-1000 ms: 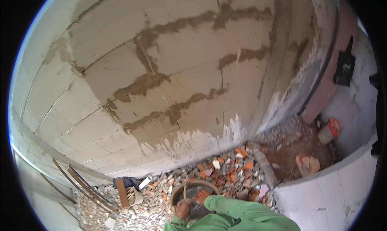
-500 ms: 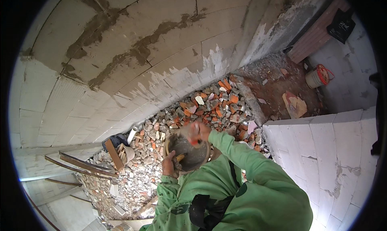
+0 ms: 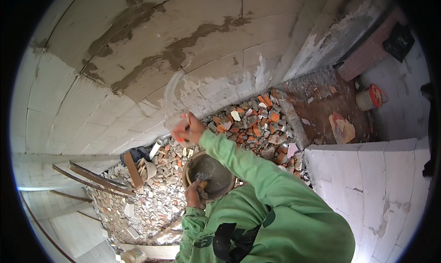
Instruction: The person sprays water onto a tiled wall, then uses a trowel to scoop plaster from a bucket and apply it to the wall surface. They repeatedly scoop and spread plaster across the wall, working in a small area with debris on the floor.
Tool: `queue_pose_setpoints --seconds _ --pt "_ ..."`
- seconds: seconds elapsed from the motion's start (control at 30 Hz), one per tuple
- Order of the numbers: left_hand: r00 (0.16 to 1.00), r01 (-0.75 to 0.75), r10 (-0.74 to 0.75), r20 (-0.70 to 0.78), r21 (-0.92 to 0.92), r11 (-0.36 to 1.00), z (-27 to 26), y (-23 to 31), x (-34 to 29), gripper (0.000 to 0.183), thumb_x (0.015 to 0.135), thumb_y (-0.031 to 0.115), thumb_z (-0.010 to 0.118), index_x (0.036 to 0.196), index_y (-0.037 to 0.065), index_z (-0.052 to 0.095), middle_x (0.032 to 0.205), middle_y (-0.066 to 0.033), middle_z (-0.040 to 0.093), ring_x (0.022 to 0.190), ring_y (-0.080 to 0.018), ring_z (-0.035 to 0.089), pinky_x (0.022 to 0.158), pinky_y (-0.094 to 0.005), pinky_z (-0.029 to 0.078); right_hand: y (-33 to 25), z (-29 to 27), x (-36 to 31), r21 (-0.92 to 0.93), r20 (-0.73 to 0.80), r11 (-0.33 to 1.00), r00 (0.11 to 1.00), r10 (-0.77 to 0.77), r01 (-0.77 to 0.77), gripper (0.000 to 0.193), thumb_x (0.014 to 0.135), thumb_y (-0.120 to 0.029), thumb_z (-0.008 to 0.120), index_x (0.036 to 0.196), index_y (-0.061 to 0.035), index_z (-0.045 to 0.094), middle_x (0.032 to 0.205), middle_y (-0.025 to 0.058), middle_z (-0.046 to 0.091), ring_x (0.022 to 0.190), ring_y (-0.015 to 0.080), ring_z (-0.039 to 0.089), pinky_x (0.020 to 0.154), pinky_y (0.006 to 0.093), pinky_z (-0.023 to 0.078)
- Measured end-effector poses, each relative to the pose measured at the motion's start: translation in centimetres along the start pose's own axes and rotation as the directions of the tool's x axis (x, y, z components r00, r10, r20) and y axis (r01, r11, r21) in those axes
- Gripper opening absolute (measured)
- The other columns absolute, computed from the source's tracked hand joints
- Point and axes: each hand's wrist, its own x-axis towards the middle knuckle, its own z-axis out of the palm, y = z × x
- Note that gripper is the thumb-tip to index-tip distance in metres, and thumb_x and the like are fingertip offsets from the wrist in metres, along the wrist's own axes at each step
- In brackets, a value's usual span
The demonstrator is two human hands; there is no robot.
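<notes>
My left hand [image 3: 195, 197] is closed at the near left rim of a round bucket [image 3: 232, 182] with grey, wet-looking contents. A short yellow handle [image 3: 203, 184] sticks out beside its fingers into the bucket; its other end is hard to make out. My right hand [image 3: 195, 128] is stretched out beyond the bucket, closed round a translucent cup [image 3: 175, 123] with red on it, blurred by motion. A pale arc of water [image 3: 172, 89] rises from the cup against the block wall [image 3: 138, 72], which carries dark mortar smears and wet streaks.
Broken brick and rubble [image 3: 252, 125] cover the floor. To the left lie curved wooden strips [image 3: 98, 180], a brown board [image 3: 133, 169] and a white pipe [image 3: 155, 149]. A low block wall [image 3: 363, 171] stands at right, with a red-rimmed pail [image 3: 369, 99] behind it.
My right hand has swung from above the bucket out to the left, toward the wall, with the cup. Water now streaks up the wall. The left hand stays at the bucket.
</notes>
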Motion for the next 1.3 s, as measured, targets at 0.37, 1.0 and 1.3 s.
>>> queue_pose_setpoints --seconds 0.37,1.0,1.3 --pt "0.922 -0.354 0.265 0.281 0.339 0.872 0.6 -0.6 1.3 0.012 0.083 0.019 0.067 0.082 0.007 0.065 0.064 -0.0028 0.061 0.049 -0.0128 0.055 0.044 -0.0269 0.043 15.9 1.1 -16.3 -0.845 0.512 0.085 0.754 0.411 0.527 0.040 0.097 -0.028 0.036 0.130 -0.0090 0.048 0.135 0.0128 0.046 0.127 0.0315 0.038 0.109 0.0520 0.021" --pt "0.954 -0.273 0.298 -0.044 0.295 0.916 -8.4 5.3 2.3 0.047 0.083 0.040 0.066 0.104 -0.003 0.067 0.095 -0.0072 0.065 0.082 -0.0162 0.059 0.073 -0.0281 0.046 -8.9 2.4 -0.9 -0.178 0.830 0.977 0.552 0.083 0.120 0.064 0.069 -0.018 0.082 0.120 -0.0045 0.047 0.110 0.0069 0.058 0.101 0.0163 0.056 0.094 0.0344 0.044" --pt "0.944 -0.300 0.325 -0.048 0.277 0.913 -11.1 9.0 -0.5 0.043 0.083 0.038 0.066 0.098 -0.002 0.066 0.087 -0.0062 0.063 0.077 -0.0158 0.057 0.070 -0.0292 0.045 -58.2 16.2 18.9 -0.502 0.493 0.615 0.786 -0.375 0.608 0.048 0.081 -0.027 0.072 0.117 -0.0007 0.056 0.109 0.0142 0.064 0.097 0.0231 0.063 0.086 0.0357 0.052"
